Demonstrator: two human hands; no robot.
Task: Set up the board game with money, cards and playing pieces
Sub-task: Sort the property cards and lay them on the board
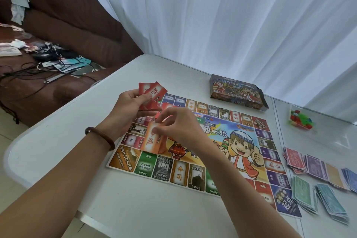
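The colourful game board (241, 152) lies flat on the white table (135, 203). My left hand (127, 108) grips a fan of red cards (152, 94) above the board's far left corner. My right hand (177, 125) hovers just right of it, thumb and fingertips pinching the top edge of an orange card (152, 139) that stands over a small stack of orange cards on the board's left side. Stacks of paper money (318, 179) in red, purple, yellow, blue and green lie to the right of the board. A clear bag of playing pieces (300, 120) sits at the far right.
The open game box (238, 92) stands behind the board near the white curtain (231, 15). A brown sofa (63, 25) with cables and papers is at the left, past the table's rounded corner.
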